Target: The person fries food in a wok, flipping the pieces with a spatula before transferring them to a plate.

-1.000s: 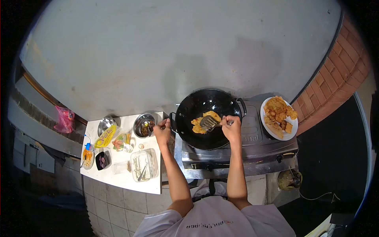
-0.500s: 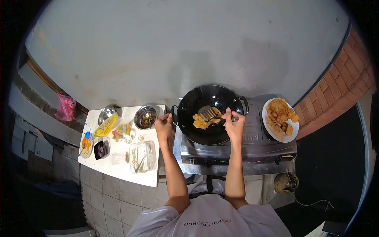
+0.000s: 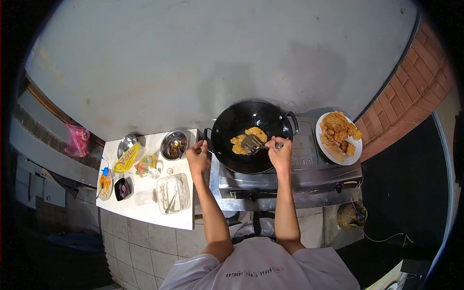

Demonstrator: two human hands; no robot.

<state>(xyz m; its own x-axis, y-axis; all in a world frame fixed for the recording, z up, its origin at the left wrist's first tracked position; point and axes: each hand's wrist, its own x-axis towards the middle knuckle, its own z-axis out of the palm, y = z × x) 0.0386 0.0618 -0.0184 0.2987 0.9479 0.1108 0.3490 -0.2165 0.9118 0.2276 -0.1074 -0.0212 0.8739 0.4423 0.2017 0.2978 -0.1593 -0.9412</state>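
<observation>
A black wok [image 3: 227,113] stands on the steel gas stove [image 3: 299,179]. Pieces of golden battered food [image 3: 256,132] lie in its bottom. My right hand [image 3: 279,153] is closed around the handle of a slotted spatula [image 3: 252,143]. The spatula's head rests over the food, hiding part of it. At the wok's left side, my left hand [image 3: 196,158] has its fingers closed at the loop handle [image 3: 207,137], pinching it.
Right of the wok, a white plate [image 3: 356,157] holds fried pieces. On the white table [image 3: 145,215] at left are a metal bowl [image 3: 164,150] with dark contents, a yellow-labelled oil pouch [image 3: 126,159], a small black bowl [image 3: 123,188] and a clear tub [image 3: 182,193]. A gas cylinder [image 3: 349,216] stands below.
The spatula head has turned over and shifted slightly among the food pieces, which now lie more spread out. My left hand stays by the wok handle. The view has shifted slightly.
</observation>
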